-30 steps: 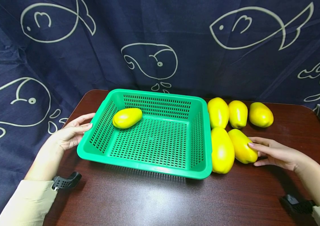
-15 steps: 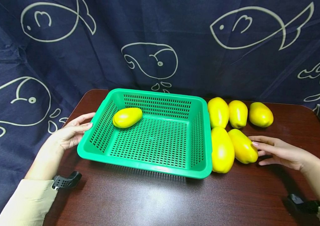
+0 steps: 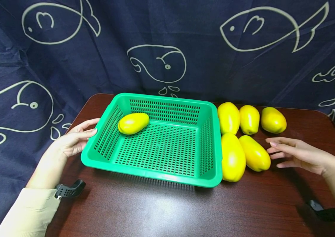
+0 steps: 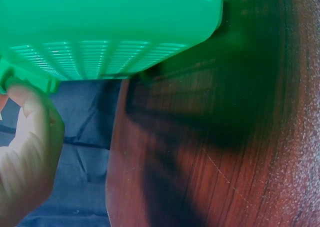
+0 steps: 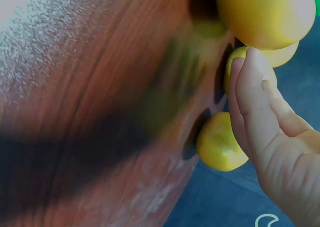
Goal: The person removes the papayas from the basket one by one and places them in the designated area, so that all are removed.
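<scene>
A green plastic basket (image 3: pixel 152 177) with slotted walls stands on the table, one smooth yellow oblong fruit (image 3: pixel 133 123), like a mango or papaya, lying in its left part. My left hand (image 3: pixel 74 141) grips the basket's left rim. In the left wrist view the thumb (image 4: pixel 27 99) lies at the rim's handle. To the right of the basket my right hand (image 3: pixel 300 154) hovers with extended, spread fingers and holds nothing. Its fingertips are just right of a yellow fruit (image 3: pixel 255 153). The right wrist view shows these fingers (image 5: pixel 255 104) against several of the fruits.
Another large yellow fruit (image 3: pixel 233 158) lies along the basket's right wall. Three more, a tall one (image 3: pixel 228 118), a narrower one (image 3: pixel 249 119) and a rounder one (image 3: pixel 273 120), line the back. A dark blue curtain (image 3: pixel 203 65) with white fish drawings hangs behind the brown table (image 3: pixel 161 214).
My right hand has let go of the nearest yellow fruit and drawn away to the right, its fingers spreading apart. My left hand and the basket stay where they were.
</scene>
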Available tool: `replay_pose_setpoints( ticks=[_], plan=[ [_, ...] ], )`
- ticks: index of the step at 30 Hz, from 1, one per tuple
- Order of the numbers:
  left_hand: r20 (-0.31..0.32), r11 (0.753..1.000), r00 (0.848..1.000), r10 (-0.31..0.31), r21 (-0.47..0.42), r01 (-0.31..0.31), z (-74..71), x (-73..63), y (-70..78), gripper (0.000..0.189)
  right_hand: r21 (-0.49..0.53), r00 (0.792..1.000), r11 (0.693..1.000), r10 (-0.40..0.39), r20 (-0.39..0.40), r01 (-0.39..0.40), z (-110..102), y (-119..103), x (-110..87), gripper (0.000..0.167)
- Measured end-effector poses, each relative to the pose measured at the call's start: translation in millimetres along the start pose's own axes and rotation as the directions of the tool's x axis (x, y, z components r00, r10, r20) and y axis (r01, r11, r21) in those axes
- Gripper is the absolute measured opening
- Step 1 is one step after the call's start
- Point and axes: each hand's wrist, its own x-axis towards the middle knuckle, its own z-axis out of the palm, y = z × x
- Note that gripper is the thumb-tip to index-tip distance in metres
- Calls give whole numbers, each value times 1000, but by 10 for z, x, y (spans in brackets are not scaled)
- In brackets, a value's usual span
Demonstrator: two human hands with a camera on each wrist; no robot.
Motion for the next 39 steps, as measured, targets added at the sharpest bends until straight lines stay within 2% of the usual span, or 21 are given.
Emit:
replay_pose_setpoints(
  ticks=[8, 21, 29, 39],
  plan=[
    [14, 1000, 1000, -3, -6, 3, 23, -8, 6, 38, -46, 997, 999, 14, -82, -18, 1, -72, -24, 23],
    [14, 1000, 1000, -3, -8, 4, 14, -11, 10, 37, -80, 995, 997, -19, -102, 11, -5, -172, -28, 27],
    [7, 1000, 1000, -4, -4, 4, 21, -7, 14, 37, -58, 993, 998, -33, -116, 26, -26, -285, -21, 29],
    [19, 1000, 1000, -2, -14, 2, 20, -4, 10, 37, -105, 991, 994, -20, -133, 5, -24, -405, 36, 18]
  ],
)
